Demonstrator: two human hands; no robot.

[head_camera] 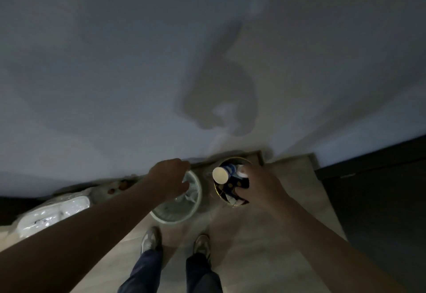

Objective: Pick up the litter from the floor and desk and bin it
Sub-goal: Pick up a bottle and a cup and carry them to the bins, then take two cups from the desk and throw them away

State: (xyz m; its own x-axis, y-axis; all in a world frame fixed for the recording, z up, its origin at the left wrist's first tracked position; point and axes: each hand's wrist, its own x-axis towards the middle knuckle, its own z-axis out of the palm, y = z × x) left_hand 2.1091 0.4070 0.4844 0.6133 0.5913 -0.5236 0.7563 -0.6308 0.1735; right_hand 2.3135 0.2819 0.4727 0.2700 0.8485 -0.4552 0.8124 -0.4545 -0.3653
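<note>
The paper cup (222, 174), white with blue stripes, lay tipped on its side with its open mouth upward, directly above the dark, gold-rimmed bin (239, 158). The right hand (258, 186) held it, fingers (242, 173) and thumb curled round the cup and a dark spotted packet (238, 183). Litter showed inside that bin. Just beside it, at the floor's (265, 246) far edge against the wall (138, 62), stood a pale lined bin (177, 218). The left hand (169, 177) hung over it, fingers curled downward; whether they pinched anything could not be told. Two shoes (151, 239) stood nearer.
</note>
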